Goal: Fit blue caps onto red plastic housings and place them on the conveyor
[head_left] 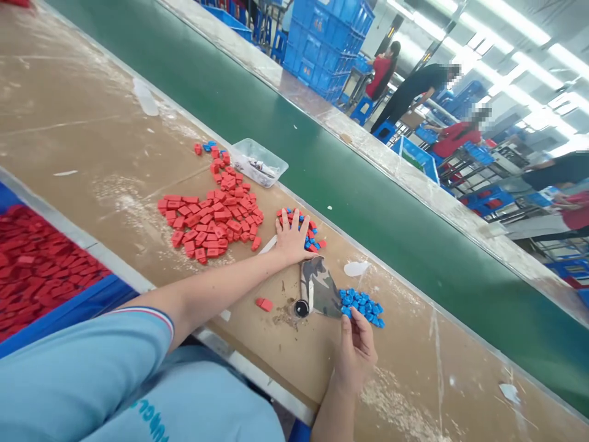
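Factory assy line: green conveyor belt (350, 178), stacked blue crates (326, 43), workers at stations.

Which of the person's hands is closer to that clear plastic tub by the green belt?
Left. The left hand lies on mixed red and blue pieces just below the clear tub; the right hand is farther, beside the blue pieces.

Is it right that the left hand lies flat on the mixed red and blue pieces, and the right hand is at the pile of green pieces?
Not quite. In the head view the pile at the right hand is blue, not green. The left hand does lie flat on the mixed red and blue pieces.
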The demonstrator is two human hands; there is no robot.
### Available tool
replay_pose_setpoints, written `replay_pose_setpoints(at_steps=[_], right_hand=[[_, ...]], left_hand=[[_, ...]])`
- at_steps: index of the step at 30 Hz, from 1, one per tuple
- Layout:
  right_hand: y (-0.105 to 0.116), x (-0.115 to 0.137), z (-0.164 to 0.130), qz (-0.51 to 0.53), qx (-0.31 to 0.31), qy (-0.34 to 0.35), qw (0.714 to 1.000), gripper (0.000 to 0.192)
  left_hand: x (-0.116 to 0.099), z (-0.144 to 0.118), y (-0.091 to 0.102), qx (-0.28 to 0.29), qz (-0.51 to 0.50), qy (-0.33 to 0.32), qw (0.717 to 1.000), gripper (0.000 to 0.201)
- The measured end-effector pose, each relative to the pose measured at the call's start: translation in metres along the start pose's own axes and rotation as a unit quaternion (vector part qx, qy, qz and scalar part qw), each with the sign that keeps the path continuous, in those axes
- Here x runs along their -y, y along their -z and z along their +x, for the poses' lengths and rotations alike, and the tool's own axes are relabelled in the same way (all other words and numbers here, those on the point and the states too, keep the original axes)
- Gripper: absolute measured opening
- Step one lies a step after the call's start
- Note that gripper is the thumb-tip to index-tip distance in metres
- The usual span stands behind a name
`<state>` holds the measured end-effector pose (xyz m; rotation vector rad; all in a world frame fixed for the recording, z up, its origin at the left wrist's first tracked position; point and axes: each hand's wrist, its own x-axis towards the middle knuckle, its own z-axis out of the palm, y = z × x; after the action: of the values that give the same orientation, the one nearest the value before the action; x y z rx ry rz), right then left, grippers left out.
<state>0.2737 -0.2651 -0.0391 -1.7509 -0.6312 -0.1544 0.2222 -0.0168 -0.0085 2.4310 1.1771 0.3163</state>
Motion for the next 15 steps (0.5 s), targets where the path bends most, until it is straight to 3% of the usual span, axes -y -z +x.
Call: replay_pose_setpoints(at_steps=[3,8,11,15], right_hand=[[-0.001,0.002,0.0,0.01,0.011,0.008,1.0,0.023],[-0.005,0.002,0.006,-0.003,0.033,0.026,0.999,0.018],[-0.008,0.009,0.008,-0.027,0.019,0.038,0.999,0.015],[-0.013,0.024,0.013,-0.051,0.006,0.022,0.998,0.011]], left_hand=[[-0.016,0.03,-0.01,-0.008,-0.006,-0.009,1.0,0.124],[-0.043,0.091,-0.023,-0.037,-0.032,-0.047,0.998,0.113],[-0.059,0.116,-0.018,-0.045,-0.047,-0.103,0.993,0.103],[-0.072,0.134,-0.012,-0.024,0.04,-0.137,0.989,0.099]])
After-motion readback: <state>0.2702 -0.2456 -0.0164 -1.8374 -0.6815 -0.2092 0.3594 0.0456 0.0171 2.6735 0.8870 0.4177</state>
